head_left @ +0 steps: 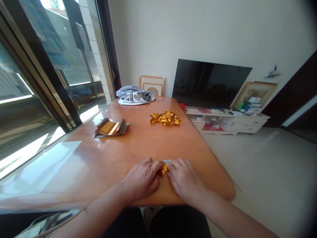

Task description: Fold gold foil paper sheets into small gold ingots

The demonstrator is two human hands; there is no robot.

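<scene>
Near the front edge of the table, a small piece of gold foil paper point(162, 170) lies between my two hands. My left hand point(146, 177) is closed on its left side, thumb and fingers pressed together at the foil. From the right, my right hand point(184, 178) grips the other side with bent fingers. A pale strip point(167, 161) shows just behind the foil, partly covered by the fingers. Farther back lies a heap of folded gold foil pieces point(166, 118). To the left sits a stack of flat gold foil sheets point(110, 127), their edges curling up.
The wooden table point(119, 155) has a rounded front right corner. Bundled grey cloth point(135, 95) lies at its far end, before leaning picture frames point(152, 86). Glass doors point(49, 66) stand left; a television point(210, 84) and low white cabinet point(228, 120) are at the right back.
</scene>
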